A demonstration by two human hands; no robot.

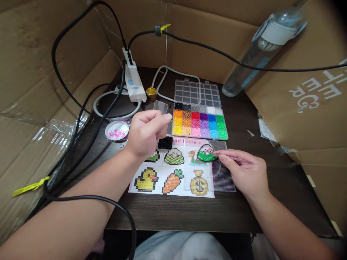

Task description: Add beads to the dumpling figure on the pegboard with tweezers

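Note:
My left hand (148, 131) is closed on a small clear plastic box (166, 142) filled with black beads, its clear lid (161, 107) flipped up above my fingers. It hovers over the top left of a bead pattern sheet (173, 173) showing a duck, a carrot, a money bag and other figures. My right hand (244, 173) pinches pink tweezers (227, 156), whose tip reaches a partly built green, pink and white bead figure (206, 152) on a clear pegboard (223, 173) laid over the sheet's right side.
A bead organiser (200, 124) with many coloured compartments lies behind the sheet, lid open. A small white dish (117, 130) of pink beads sits left. A white power adapter (133, 81), black cables (81, 144), a gold cap (151, 92) and a water bottle (260, 47) crowd the back. Cardboard walls surround the dark table (176, 213).

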